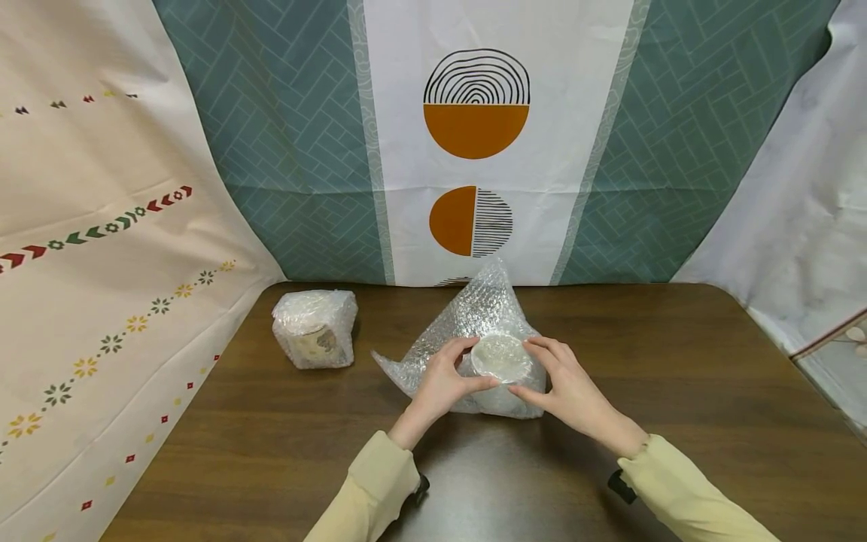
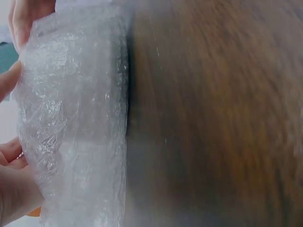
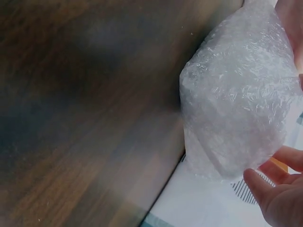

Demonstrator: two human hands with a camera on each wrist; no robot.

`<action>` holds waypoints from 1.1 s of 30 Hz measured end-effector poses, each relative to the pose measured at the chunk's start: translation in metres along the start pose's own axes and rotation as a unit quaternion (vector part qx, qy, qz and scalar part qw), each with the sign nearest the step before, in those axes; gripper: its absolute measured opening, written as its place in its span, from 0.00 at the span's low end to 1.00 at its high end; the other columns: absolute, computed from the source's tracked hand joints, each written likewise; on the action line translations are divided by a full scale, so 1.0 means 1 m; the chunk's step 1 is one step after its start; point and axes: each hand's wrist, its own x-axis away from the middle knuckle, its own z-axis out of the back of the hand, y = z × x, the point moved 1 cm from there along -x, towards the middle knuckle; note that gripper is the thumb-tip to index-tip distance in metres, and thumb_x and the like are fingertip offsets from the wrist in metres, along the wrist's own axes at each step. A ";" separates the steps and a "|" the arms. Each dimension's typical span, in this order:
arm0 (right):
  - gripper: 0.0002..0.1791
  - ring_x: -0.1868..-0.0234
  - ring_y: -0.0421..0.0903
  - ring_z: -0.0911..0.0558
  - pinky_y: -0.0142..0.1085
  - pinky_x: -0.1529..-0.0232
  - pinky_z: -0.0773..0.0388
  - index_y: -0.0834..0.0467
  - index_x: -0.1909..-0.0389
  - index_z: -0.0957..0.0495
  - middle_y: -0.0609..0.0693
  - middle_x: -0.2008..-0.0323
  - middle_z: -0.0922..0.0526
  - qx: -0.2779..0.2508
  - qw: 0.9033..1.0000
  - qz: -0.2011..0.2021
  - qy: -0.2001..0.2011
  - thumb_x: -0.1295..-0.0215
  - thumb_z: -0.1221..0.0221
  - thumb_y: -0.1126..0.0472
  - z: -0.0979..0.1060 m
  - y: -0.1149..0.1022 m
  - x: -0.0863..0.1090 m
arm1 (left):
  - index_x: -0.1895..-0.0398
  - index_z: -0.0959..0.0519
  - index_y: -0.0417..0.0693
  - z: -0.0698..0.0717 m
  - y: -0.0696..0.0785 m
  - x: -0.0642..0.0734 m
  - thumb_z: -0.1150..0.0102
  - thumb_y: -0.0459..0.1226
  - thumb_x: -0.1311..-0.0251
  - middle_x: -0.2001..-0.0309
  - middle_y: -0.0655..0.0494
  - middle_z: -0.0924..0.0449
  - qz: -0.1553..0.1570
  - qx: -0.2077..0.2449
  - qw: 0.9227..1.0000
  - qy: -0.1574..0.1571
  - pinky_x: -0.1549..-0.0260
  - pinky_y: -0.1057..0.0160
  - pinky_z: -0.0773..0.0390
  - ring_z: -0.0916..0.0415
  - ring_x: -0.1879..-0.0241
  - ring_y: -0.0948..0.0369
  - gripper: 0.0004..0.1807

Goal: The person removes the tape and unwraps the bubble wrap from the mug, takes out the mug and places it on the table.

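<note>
A white round object [image 1: 501, 357] with a raised circular rim, its kind hidden by the wrapping, stands on a wooden table. Clear bubble wrap [image 2: 75, 113] covers its sides, and a loose pointed corner stretches up and back. My left hand [image 1: 443, 384] holds the wrapped rim from the left, thumb in front and fingers behind. From the right my right hand [image 1: 569, 384] grips the same rim, its thumb at the front. The right wrist view shows that hand's fingertips [image 3: 255, 184] at the upper edge of the bulging wrap.
Another bubble-wrapped item [image 1: 314, 330] sits at the back left of the table [image 1: 271, 452], a beige patterned surface showing through. Behind the table hangs a green and white patterned cloth [image 1: 406, 135]. A cream embroidered cloth [image 1: 101, 263] hangs at the left.
</note>
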 end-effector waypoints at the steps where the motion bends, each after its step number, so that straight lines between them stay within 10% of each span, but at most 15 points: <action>1: 0.38 0.45 0.56 0.37 0.49 0.51 0.33 0.70 0.46 0.32 0.61 0.46 0.34 -0.002 1.000 0.001 0.003 0.52 0.32 0.50 0.000 0.000 0.000 | 0.44 0.30 0.42 0.000 0.000 0.000 0.28 0.47 0.60 0.49 0.53 0.29 -0.001 0.000 1.000 0.003 0.53 0.58 0.31 0.32 0.51 0.56 0.38; 33: 0.28 0.47 0.52 0.30 0.47 0.52 0.31 0.66 0.46 0.30 0.56 0.46 0.31 -0.085 0.995 -0.049 0.011 0.44 0.37 0.55 0.011 0.014 0.007 | 0.48 0.28 0.37 -0.003 0.003 -0.001 0.27 0.40 0.60 0.52 0.48 0.28 -0.014 0.038 0.999 0.026 0.52 0.54 0.32 0.31 0.52 0.55 0.34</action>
